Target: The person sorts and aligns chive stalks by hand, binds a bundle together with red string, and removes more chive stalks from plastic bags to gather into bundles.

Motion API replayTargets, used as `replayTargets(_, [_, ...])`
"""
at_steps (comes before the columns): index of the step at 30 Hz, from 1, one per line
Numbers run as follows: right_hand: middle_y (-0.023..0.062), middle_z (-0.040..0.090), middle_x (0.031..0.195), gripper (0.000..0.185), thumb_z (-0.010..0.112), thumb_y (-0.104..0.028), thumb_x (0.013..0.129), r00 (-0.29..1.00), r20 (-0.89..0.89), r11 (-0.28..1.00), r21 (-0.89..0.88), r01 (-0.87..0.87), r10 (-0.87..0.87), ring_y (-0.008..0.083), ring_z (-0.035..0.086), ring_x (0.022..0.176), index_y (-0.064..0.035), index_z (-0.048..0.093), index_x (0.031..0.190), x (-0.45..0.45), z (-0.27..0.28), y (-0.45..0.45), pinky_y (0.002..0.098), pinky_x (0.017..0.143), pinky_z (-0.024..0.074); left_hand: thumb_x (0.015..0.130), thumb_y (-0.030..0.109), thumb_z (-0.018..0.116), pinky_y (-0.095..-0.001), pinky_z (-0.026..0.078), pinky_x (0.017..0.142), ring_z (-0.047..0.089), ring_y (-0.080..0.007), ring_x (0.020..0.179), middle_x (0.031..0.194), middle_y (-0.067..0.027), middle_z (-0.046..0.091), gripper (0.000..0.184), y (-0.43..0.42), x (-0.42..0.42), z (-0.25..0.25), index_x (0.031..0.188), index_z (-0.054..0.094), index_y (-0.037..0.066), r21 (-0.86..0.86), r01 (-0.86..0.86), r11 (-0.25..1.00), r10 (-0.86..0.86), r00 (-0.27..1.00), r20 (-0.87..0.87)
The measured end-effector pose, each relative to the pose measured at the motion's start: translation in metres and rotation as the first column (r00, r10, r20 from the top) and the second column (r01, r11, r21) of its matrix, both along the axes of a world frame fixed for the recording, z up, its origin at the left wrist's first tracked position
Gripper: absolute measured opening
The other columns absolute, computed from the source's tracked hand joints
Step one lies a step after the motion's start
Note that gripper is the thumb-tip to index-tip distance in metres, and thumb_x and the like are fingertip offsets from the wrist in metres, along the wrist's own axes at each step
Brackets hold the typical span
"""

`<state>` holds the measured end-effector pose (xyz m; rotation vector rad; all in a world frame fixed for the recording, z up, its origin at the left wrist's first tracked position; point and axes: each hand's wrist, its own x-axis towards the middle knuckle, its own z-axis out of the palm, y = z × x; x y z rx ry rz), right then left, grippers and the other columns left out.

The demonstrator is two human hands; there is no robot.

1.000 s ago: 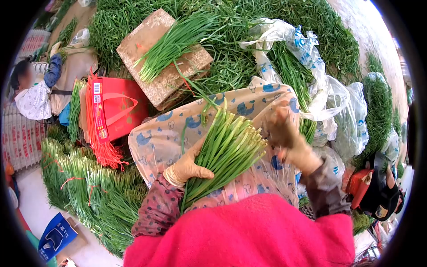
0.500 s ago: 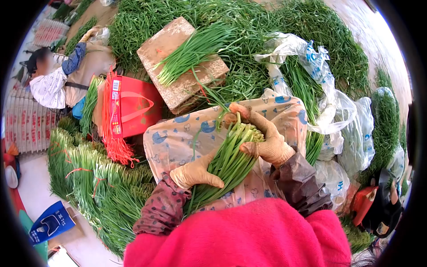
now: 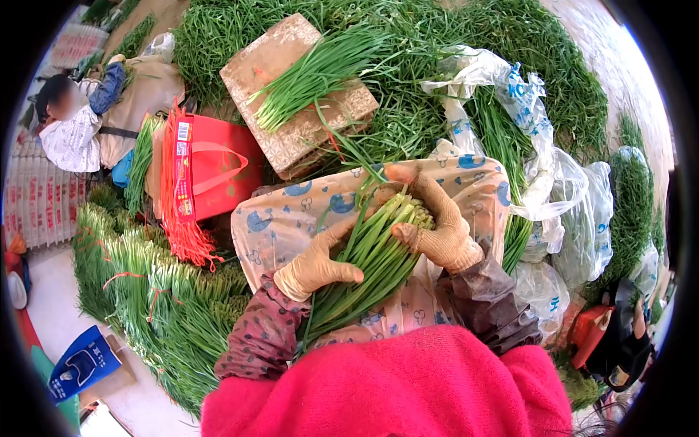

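Note:
Over my lap I hold a thick bundle of garlic chives [image 3: 368, 255], its pale cut ends up and to the right, its leaves running down toward my body. My gloved left hand [image 3: 318, 271] is closed round the lower left side, thumb across the top and fingers hidden beneath. My gloved right hand [image 3: 440, 229] grips the stem-end part, thumb on the near side and bare-looking fingertips at the far side. A few loose blades stick out beyond the right fingers. Under the bundle lies a plastic sheet [image 3: 266, 237] printed with blue shapes.
Ahead, loose chives [image 3: 342, 62] rest on a patterned board [image 3: 244, 69]. A red bag [image 3: 229, 175] with red ties [image 3: 186, 233] stands left, above tied bundles [image 3: 145, 291]. Clear plastic bags [image 3: 582, 218] lie right. Another person [image 3: 73, 142] sits at far left.
My hands keep hold of the chives, with the right fingers shifted slightly at the cut ends. The view has moved a little. The other person's arm has moved.

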<state>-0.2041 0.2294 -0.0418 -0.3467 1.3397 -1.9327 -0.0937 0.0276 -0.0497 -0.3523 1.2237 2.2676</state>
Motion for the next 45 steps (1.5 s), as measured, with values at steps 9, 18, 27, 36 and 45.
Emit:
replayTargets(9, [0.0046, 0.063, 0.107, 0.042, 0.070, -0.001, 0.079, 0.992, 0.083, 0.989, 0.123, 0.081, -0.091, 0.0116, 0.058, 0.098, -0.0031, 0.056, 0.119, 0.005, 0.009, -0.013, 0.0265, 0.088, 0.0468, 0.083, 0.014, 0.073, -0.0327, 0.041, 0.100, 0.054, -0.0181, 0.114, 0.124, -0.0079, 0.059, 0.051, 0.022, 0.007, -0.011, 0.129, 0.055, 0.003, -0.102, -0.318, 0.943, 0.321, 0.947, 0.014])
replayTargets(18, [0.0084, 0.067, 0.092, 0.013, 0.065, -0.004, 0.082, 0.941, -0.068, 0.942, 0.037, 0.335, -0.332, 0.0174, 0.063, 0.084, -0.0014, 0.064, 0.095, -0.030, 0.020, -0.008, 0.0289, 0.080, 0.0504, 0.086, 0.009, 0.067, -0.0363, 0.046, 0.097, 0.062, -0.0250, 0.101, 0.100, -0.0122, 0.069, 0.020, 0.003, 0.007, 0.001, 0.106, 0.066, 0.002, 0.131, -0.569, 0.812, 0.582, 0.807, -0.099])
replayTargets(27, [0.0121, 0.067, 0.099, 0.015, 0.062, -0.004, 0.088, 0.574, -0.597, 0.828, -0.430, 0.361, -0.560, 0.0249, 0.065, 0.095, -0.0039, 0.063, 0.103, -0.142, 0.183, 0.031, 0.0362, 0.083, 0.0538, 0.072, 0.022, 0.073, -0.0419, 0.045, 0.091, 0.062, -0.0311, 0.101, 0.094, -0.0102, 0.069, 0.033, -0.068, 0.044, -0.031, 0.104, 0.071, 0.014, -1.000, -0.025, 0.002, -0.423, 0.906, -0.024])
replayTargets(36, [0.0099, 0.067, 0.100, 0.018, 0.065, 0.004, 0.084, 0.474, -0.798, 0.901, -0.191, 0.389, -0.374, 0.0150, 0.064, 0.091, 0.0004, 0.063, 0.101, -0.136, 0.198, 0.002, 0.0249, 0.078, 0.0514, 0.072, 0.015, 0.073, -0.0414, 0.046, 0.088, 0.058, -0.0334, 0.103, 0.103, -0.0152, 0.065, 0.040, -0.032, -0.013, 0.057, 0.110, 0.064, 0.007, -0.727, -0.684, 0.061, -0.280, 0.688, -0.670])
replayTargets(45, [0.0015, 0.067, 0.092, 0.017, 0.066, 0.003, 0.083, 0.468, -0.840, 0.919, -0.088, 0.384, -0.276, 0.0071, 0.060, 0.078, -0.0007, 0.064, 0.099, -0.067, 0.205, -0.031, 0.0212, 0.069, 0.0492, 0.076, 0.015, 0.072, -0.0399, 0.048, 0.077, 0.060, -0.0316, 0.087, 0.091, -0.0113, 0.066, 0.035, 0.022, -0.059, 0.099, 0.108, 0.065, 0.005, -0.557, -0.825, 0.090, -0.269, 0.519, -0.812])
